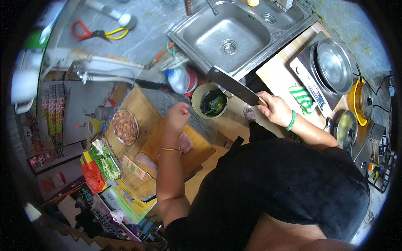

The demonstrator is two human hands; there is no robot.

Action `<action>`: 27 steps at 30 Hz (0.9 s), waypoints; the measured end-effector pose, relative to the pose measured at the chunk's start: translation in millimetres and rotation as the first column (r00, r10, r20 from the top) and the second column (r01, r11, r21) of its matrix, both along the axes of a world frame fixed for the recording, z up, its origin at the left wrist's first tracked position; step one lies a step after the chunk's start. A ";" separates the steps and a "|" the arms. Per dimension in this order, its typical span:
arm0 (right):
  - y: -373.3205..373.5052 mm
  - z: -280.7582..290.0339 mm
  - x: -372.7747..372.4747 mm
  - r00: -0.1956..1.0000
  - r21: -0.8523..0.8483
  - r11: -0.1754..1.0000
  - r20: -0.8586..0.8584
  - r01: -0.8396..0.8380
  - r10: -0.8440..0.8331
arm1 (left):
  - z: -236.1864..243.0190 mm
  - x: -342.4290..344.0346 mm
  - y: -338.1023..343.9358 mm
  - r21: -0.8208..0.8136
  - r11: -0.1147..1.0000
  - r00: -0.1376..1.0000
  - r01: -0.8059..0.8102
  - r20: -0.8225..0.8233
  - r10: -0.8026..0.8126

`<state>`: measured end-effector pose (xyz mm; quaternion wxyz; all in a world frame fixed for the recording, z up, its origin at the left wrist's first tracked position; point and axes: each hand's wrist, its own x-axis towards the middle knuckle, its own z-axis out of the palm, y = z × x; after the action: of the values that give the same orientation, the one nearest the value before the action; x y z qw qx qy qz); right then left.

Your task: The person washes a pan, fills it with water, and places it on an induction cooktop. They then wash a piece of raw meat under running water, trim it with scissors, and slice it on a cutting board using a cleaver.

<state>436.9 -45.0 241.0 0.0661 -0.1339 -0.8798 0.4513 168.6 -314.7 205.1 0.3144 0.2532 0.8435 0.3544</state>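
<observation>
Left hand [177, 116] is hovering loosely curled over raw meat [184, 142] lying on the wooden cutting board [201, 151], holding nothing. Right hand [274, 108] is gripping the cleaver [232, 85] handle, blade raised near the bin [197, 97]. Beyond is sitting the steel sink [243, 29].

**Camera placement: single head-worn fisheye view**

One view only, so no shared field with another to record. The camera sits on the person's head and looks steeply down over the dark-clad torso at the work area. Both forearms enter from the lower part of the picture. The wooden cutting board [197, 152] lies near, below centre; the steel sink [228, 35] lies farther, at the top. Straight edges bow toward the dark circular rim.
</observation>
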 end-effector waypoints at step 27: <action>45.5 -9.6 -76.7 0.948 -0.058 0.947 -0.056 -0.316 0.313 | 40.2 31.5 -92.5 -0.007 0.712 0.424 -0.702 -0.808 0.409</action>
<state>360.2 0.5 231.3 0.0092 0.0162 -0.8727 0.4879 200.1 -407.2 245.3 -0.1682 0.0185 0.9749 0.1448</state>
